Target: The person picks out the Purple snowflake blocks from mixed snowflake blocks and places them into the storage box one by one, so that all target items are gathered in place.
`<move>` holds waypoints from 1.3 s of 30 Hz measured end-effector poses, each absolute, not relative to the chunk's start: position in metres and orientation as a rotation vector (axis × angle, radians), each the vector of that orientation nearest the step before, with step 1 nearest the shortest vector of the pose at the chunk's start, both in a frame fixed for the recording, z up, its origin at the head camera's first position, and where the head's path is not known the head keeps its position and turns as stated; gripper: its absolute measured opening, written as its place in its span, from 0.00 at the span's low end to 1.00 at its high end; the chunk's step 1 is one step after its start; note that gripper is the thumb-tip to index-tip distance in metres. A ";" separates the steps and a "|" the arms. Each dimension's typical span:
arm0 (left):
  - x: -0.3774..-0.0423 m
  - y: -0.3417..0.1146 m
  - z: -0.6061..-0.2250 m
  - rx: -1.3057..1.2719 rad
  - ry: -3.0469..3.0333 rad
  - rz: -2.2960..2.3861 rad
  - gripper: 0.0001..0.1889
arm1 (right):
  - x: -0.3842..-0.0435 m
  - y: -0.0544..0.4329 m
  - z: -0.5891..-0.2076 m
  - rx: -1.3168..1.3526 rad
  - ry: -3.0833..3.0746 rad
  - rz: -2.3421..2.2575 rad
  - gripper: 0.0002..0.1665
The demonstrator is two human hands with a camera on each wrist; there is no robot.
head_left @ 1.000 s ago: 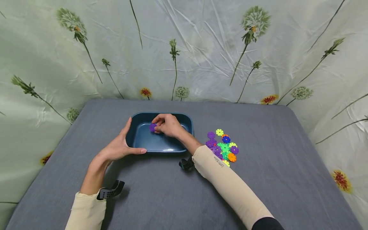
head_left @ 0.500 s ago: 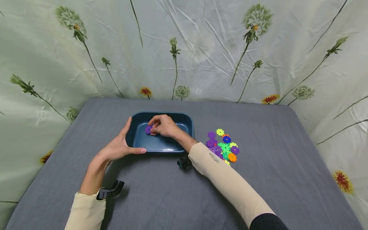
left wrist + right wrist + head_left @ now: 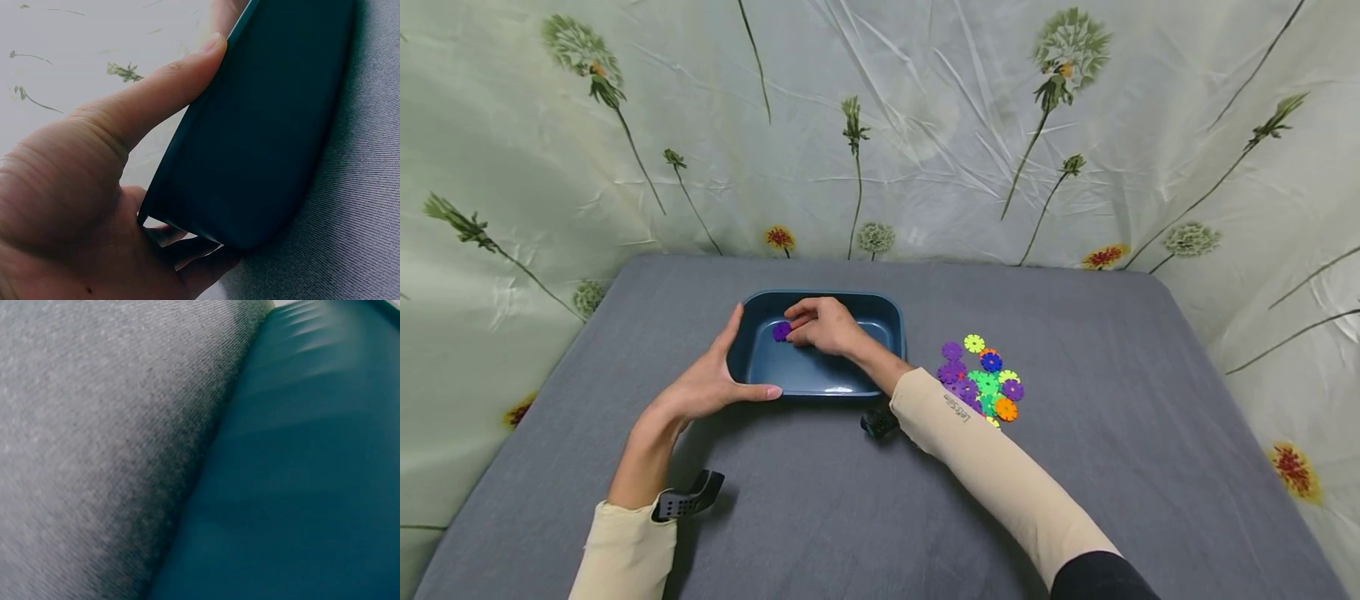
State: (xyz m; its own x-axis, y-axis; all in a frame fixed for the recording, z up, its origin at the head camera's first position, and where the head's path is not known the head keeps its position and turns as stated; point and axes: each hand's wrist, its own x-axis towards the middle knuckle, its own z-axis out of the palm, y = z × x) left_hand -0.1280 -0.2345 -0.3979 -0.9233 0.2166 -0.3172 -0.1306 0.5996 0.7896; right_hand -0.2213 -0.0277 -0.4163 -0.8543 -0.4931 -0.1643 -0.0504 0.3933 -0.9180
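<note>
While the right hand [image 3: 827,326] touches a disc [image 3: 780,332], its sleeve [image 3: 1000,467] reads "LetsSlim".

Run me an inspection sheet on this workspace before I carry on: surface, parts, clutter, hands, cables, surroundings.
Surface: table covered in grey cloth.
Job's things: blue tray with a purple disc inside; loose pile of notched discs to the tray's right, in purple, green, yellow, orange and blue, some overlapping.
Clutter: nothing seen.
Left hand: against the tray's near left corner, thumb along the near side.
Right hand: over the tray, fingertips at the purple disc; whether it has let go, cannot tell.
Cables: nothing seen.
Surroundings: pale fabric with a flower print, behind the table and at both sides.
</note>
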 end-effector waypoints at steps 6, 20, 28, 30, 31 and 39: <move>-0.129 -0.235 -0.398 0.076 2.448 1.249 0.75 | -0.221 -0.022 -0.414 -0.421 2.194 -1.505 0.25; -0.127 -0.237 -0.399 0.052 2.446 1.236 0.75 | -0.217 -0.002 -0.408 -0.407 2.071 -1.589 0.21; -0.126 -0.236 -0.400 0.038 2.465 1.212 0.75 | -0.214 0.015 -0.405 -0.431 2.140 -1.591 0.17; -0.126 -0.236 -0.400 0.045 2.470 1.211 0.75 | -0.214 0.020 -0.404 -0.427 2.161 -1.594 0.17; -0.127 -0.235 -0.401 0.047 2.470 1.213 0.75 | -0.213 0.022 -0.403 -0.430 2.168 -1.599 0.17; -0.127 -0.235 -0.399 0.040 2.468 1.222 0.75 | -0.209 0.031 -0.399 -0.493 2.182 -1.669 0.16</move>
State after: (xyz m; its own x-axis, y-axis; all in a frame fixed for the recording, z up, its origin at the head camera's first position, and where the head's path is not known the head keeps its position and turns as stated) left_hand -0.1268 -0.2352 -0.3988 -0.9254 0.1926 -0.3266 -0.1429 0.6206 0.7710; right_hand -0.2088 0.0311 -0.3991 -0.8787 -0.4732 -0.0633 -0.0626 0.2457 -0.9673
